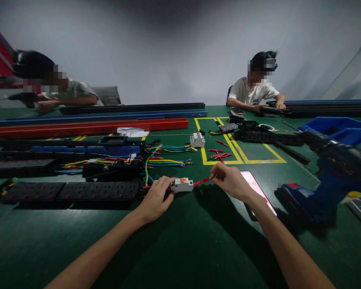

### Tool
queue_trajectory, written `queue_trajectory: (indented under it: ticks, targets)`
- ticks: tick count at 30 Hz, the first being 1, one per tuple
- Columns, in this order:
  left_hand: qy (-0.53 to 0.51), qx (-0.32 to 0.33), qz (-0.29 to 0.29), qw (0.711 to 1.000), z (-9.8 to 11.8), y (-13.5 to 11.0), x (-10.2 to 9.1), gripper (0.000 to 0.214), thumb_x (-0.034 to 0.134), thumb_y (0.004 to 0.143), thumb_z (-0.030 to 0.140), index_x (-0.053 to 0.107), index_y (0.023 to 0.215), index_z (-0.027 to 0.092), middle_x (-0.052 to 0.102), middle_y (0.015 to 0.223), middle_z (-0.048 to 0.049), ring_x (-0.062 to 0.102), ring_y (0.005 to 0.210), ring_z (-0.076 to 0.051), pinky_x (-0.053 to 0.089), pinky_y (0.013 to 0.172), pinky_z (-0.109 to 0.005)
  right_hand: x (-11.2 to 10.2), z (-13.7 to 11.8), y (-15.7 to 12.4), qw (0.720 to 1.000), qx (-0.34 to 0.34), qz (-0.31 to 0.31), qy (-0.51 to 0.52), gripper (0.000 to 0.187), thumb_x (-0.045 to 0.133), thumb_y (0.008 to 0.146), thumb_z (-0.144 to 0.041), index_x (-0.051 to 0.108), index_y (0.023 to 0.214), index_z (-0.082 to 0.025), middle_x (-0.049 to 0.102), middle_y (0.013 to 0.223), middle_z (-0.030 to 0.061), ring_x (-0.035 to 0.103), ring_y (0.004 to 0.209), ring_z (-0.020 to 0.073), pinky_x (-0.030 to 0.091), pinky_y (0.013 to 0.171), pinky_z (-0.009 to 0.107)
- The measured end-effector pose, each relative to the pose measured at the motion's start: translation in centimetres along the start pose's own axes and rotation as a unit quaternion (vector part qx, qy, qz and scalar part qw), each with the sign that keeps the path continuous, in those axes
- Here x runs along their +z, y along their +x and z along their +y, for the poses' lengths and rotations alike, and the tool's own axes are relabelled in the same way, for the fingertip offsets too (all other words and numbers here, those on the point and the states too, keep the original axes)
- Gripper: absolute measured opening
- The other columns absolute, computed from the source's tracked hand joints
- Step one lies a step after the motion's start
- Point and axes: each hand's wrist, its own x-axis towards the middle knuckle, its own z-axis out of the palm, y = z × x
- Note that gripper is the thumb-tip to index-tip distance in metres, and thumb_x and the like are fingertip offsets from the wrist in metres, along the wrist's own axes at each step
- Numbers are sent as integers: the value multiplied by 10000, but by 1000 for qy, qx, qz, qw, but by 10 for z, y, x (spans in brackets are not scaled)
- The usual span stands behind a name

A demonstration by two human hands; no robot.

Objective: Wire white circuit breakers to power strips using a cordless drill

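A small white circuit breaker (pixel 183 185) with an orange switch lies on the green table between my hands. Closed on the breaker's left end is my left hand (pixel 158 197), fingers over the top and thumb at the near side. My right hand (pixel 230 180) pinches the free end of a short red wire (pixel 202 182), whose other end meets the breaker's right side. To the left, a black power strip (pixel 99 191) reaches toward my left hand; wires at its end run partly hidden under my fingers. Beneath my right forearm lies a lit phone (pixel 255 188).
Several red wires (pixel 219 155) and another breaker (pixel 197 139) lie ahead near yellow tape lines. A blue cordless drill (pixel 321 172) stands at right by a blue bin (pixel 339 128). Bundled wires (pixel 165 161) and long rails (pixel 108 126) fill the left. Two people work across the table.
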Motion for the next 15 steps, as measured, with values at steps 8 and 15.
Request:
queue_trajectory:
  ticks: [8, 15]
  targets:
    - [-2, 0, -1, 1000, 1, 0, -1, 418, 490, 885, 149, 435, 1287, 247, 520, 1178, -60, 492, 1056, -230, 405, 925, -403, 3, -4, 0, 994, -34, 1, -103, 94, 561, 789, -130, 615, 839, -187, 647, 886, 13, 560, 782, 118, 380, 702, 242]
    - [2, -4, -5, 1000, -3, -1, 2, 398, 481, 913, 164, 426, 1298, 250, 513, 1202, -58, 484, 1065, -230, 396, 947, -422, 2, -7, -1, 991, -37, -28, -127, 95, 544, 759, -97, 585, 769, -182, 619, 796, -1, 505, 675, 101, 322, 631, 243]
